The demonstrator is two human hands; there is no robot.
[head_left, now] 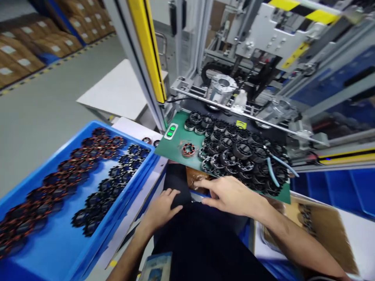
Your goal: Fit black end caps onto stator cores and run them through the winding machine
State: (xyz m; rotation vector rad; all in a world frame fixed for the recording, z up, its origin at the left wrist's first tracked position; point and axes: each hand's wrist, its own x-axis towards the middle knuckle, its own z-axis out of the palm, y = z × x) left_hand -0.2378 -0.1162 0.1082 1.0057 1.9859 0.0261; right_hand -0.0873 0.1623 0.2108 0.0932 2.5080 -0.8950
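My left hand (162, 208) rests low in the middle, fingers bent and apart on a dark cloth-like surface (175, 183), holding nothing that shows. My right hand (225, 195) reaches leftward just below the front edge of the green mat (175, 146), fingers stretched out near a brown object (195, 177) under the mat. Several black ring-shaped motor parts (234, 152) are heaped on the mat. One ring with copper windings (188, 150) lies alone to their left.
A blue tray (70, 238) at the left holds rows of copper-wound and black rings. A machine with a grey metal fixture (222, 86) and a yellow-striped post (146, 50) stands behind the mat. A cardboard box (322, 230) sits at the right, stacked cartons (26, 47) far left.
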